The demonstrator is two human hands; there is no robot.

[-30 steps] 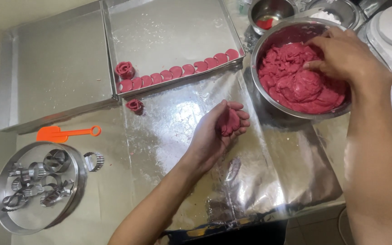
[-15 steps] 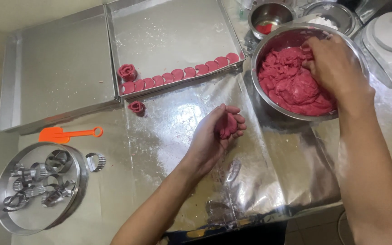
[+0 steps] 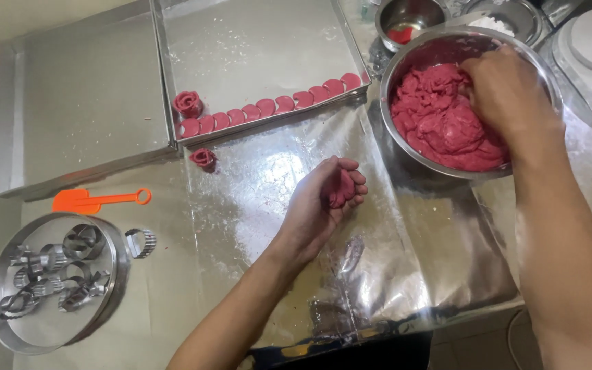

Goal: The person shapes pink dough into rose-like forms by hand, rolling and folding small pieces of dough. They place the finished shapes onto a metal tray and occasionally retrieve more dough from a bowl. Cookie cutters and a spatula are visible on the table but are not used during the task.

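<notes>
Left hand [image 3: 323, 199] cups a red dough lump [image 3: 342, 188] in curled fingers while, at two o'clock, the right hand [image 3: 508, 89] pinches soft, sticky-looking dough [image 3: 440, 123] inside the steel bowl [image 3: 405, 55].

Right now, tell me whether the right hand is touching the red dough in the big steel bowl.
Touching. The head view shows the right hand with its fingers pressed into the red dough.

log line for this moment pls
left hand: cupping red dough piece | right hand: in red dough, steel bowl | tray: dough discs in row
</notes>
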